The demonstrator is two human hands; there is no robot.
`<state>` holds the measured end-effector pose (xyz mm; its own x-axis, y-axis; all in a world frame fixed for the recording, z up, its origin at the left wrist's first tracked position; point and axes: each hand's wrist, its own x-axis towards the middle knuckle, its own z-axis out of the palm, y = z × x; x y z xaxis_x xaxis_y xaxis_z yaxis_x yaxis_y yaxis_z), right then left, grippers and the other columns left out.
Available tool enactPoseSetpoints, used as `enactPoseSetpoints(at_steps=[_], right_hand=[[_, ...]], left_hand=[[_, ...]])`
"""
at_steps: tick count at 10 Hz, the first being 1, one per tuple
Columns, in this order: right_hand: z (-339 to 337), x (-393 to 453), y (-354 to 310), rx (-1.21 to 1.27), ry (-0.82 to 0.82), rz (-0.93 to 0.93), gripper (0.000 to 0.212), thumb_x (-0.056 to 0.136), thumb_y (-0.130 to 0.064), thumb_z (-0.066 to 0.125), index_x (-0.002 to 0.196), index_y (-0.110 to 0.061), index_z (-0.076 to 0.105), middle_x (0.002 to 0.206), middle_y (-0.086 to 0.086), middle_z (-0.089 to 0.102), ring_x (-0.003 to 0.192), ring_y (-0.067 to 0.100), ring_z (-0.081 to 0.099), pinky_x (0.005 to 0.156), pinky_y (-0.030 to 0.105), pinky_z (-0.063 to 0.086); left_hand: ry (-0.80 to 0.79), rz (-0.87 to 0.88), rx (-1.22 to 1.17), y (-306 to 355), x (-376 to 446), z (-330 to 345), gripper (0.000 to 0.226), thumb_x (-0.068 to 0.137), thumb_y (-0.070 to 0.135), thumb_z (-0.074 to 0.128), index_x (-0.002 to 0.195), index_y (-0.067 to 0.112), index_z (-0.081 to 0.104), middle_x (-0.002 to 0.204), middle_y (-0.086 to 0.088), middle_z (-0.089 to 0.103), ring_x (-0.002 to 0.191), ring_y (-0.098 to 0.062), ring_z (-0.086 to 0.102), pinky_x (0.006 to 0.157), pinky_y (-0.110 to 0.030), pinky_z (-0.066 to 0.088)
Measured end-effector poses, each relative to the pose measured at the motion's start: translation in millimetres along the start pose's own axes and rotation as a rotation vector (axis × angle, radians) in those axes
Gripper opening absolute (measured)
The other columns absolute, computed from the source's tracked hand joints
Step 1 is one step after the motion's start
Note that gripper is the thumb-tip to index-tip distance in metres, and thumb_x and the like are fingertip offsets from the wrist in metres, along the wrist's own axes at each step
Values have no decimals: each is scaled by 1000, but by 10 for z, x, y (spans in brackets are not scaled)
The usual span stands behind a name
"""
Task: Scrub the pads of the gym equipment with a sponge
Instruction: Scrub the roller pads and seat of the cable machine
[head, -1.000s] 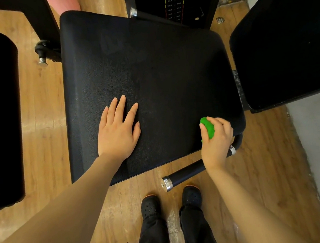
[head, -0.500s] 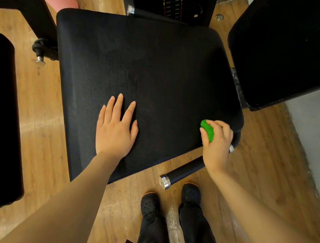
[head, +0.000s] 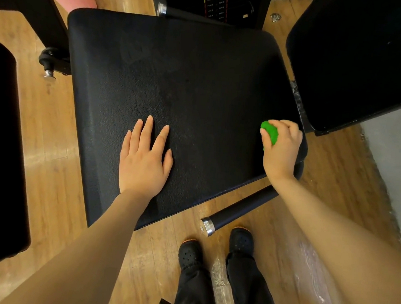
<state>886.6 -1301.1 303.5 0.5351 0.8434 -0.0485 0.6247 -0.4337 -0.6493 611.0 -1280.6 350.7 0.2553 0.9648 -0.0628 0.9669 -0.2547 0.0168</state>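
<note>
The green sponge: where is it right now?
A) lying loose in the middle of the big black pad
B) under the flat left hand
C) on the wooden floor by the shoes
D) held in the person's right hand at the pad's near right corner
D: the green sponge sits in the curled fingers of the right hand on the near right corner of the black pad, while the left hand lies flat and holds nothing.
</note>
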Motion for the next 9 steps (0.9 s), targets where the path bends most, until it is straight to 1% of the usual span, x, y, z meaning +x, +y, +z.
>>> enactPoseSetpoints(at_steps=[1, 3, 4, 5, 6, 7, 8, 9], right_hand=[[8, -5, 56, -18, -30, -11, 33, 96, -27, 56, 125, -12, 59, 126, 6, 50, 120, 17, 40, 90, 6, 23], [-59, -389, 271, -41, -25, -32, 32, 94, -25, 59, 123, -13, 61, 123, 7, 52, 117, 21, 45, 89, 21, 41], [-116, -527, 357, -45, -44, -53, 32, 92, -22, 61, 123, -12, 62, 122, 8, 52, 116, 22, 45, 89, 22, 40], [-155, -487, 352, -44, -69, -53, 32, 92, -21, 62, 123, -11, 62, 121, 8, 52, 117, 21, 45, 89, 19, 36], [-141, -323, 297, -45, -46, -32, 33, 93, -23, 60, 124, -11, 61, 123, 7, 51, 117, 21, 44, 90, 16, 34], [-91, -76, 213, -24, -12, 9, 34, 95, -25, 58, 126, -11, 59, 126, 7, 50, 119, 20, 43, 87, 2, 26], [-59, 80, 186, -53, -27, 6, 34, 96, -27, 56, 126, -12, 59, 127, 7, 50, 121, 19, 42, 85, 0, 22], [-71, -1, 248, -71, -39, -34, 33, 96, -25, 57, 126, -12, 59, 126, 7, 50, 120, 20, 42, 91, 12, 29]], left_hand=[[-7, -3, 5, -2, -5, 4, 53, 98, 42, 29, 147, 22, 37, 157, -13, 26, 147, -31, 16, 119, -45, 12], [-15, -7, 5, -4, 13, 0, 54, 98, 42, 28, 148, 22, 36, 157, -13, 25, 147, -31, 15, 120, -45, 12], [-10, -5, 11, 0, 2, 0, 54, 98, 42, 28, 147, 22, 37, 156, -13, 26, 146, -31, 16, 120, -45, 13], [-13, -3, 17, -3, 4, 4, 54, 98, 42, 28, 147, 22, 37, 157, -13, 26, 146, -31, 16, 120, -45, 13], [-18, -5, 22, -4, 1, 1, 54, 98, 42, 28, 148, 22, 36, 157, -13, 25, 147, -31, 16, 120, -45, 13], [-15, -4, 22, 3, 1, -1, 54, 98, 42, 28, 147, 22, 36, 157, -13, 26, 146, -31, 16, 120, -45, 13], [-12, -5, 22, 6, 4, -2, 54, 98, 43, 27, 147, 22, 37, 157, -13, 26, 146, -31, 16, 120, -45, 13], [-14, -7, 22, 5, 1, -4, 55, 98, 43, 26, 147, 22, 36, 157, -13, 26, 146, -31, 16, 119, -45, 13]])
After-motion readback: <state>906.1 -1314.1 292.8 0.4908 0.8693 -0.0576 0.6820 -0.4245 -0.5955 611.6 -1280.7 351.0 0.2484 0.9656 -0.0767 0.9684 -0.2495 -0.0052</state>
